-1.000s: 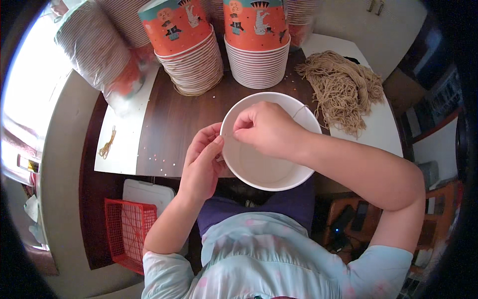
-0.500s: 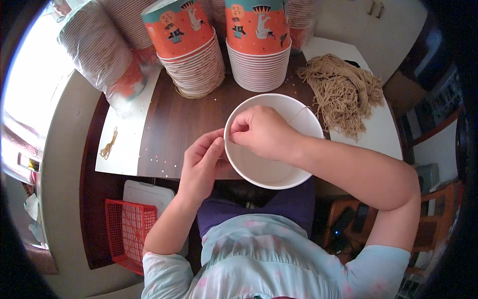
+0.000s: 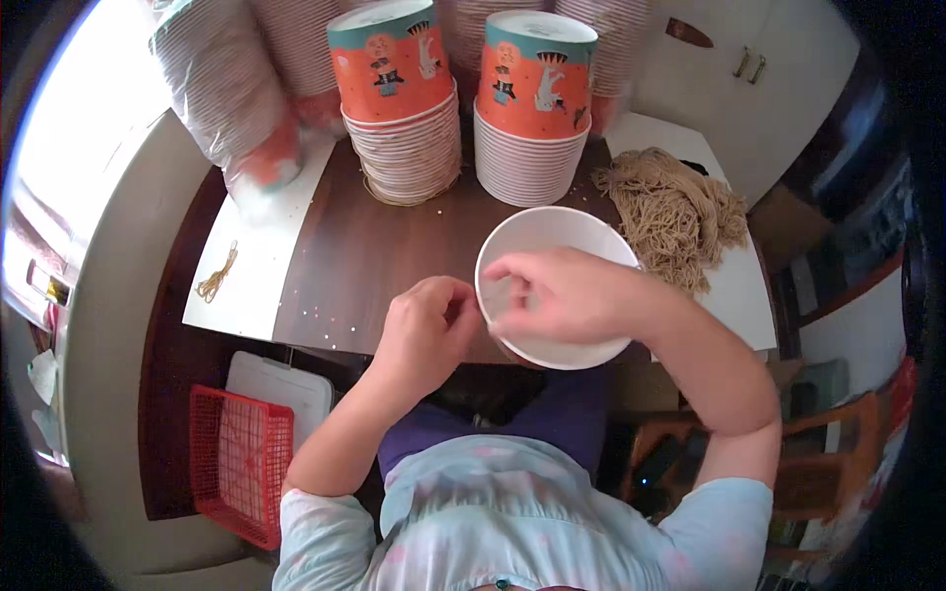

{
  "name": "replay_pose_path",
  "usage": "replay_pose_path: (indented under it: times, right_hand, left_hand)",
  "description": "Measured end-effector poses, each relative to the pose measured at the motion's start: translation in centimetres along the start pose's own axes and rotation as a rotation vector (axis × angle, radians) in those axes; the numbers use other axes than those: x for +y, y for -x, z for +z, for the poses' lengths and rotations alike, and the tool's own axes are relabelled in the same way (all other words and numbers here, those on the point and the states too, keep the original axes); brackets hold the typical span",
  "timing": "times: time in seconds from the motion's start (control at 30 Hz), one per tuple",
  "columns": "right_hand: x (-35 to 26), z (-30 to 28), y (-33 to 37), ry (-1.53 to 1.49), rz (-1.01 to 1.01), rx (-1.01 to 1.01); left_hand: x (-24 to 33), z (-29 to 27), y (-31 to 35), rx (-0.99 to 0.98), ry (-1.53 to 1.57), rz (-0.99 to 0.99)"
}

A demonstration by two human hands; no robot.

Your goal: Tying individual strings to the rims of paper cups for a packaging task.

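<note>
A white-lined paper bucket point(image 3: 552, 231) is tilted with its mouth facing me at the near edge of the table. My right hand point(image 3: 562, 295) is over this mouth, slightly blurred, with bent fingers and a gap between thumb and forefinger. Just outside the left rim, my left hand point(image 3: 429, 325) has its thumb and fingers pinched together. Whatever lies in that pinch is too small or hidden to name. A tangled heap of tan cords point(image 3: 675, 212) lies to the right, beyond the bucket.
Two stacks of upturned orange-and-teal buckets, the left stack point(image 3: 404, 128) and the right stack point(image 3: 532, 123), stand at the back. Plastic-wrapped bucket stacks point(image 3: 222, 89) lean behind. A small cord bundle point(image 3: 219, 274) lies on the left. A red basket point(image 3: 241, 463) sits below the table.
My right fingers have come away from the bucket's inner left wall and parted. My left hand has turned and closed into a pinch. The whole view has shifted slightly.
</note>
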State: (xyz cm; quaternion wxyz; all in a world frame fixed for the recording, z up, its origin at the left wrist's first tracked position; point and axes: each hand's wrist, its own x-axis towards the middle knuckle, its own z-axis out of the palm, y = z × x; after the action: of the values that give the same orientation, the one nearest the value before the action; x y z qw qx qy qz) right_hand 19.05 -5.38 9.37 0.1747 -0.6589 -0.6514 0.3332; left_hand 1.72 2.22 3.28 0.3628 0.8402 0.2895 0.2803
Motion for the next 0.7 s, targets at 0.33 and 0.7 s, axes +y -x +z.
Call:
replay_pose_path:
  times: [0.33, 0.7]
  right_hand:
    - [2.0, 1.5, 3.2, 0.527, -0.303, 0.314]
    - [0.4, -0.8, 0.9, 0.178, -0.555, 0.197]
  left_hand:
    - [-1.3, -3.9, 2.9, -0.467, 0.344, -0.034]
    - [-1.8, -0.7, 1.1, -0.204, 1.012, -0.29]
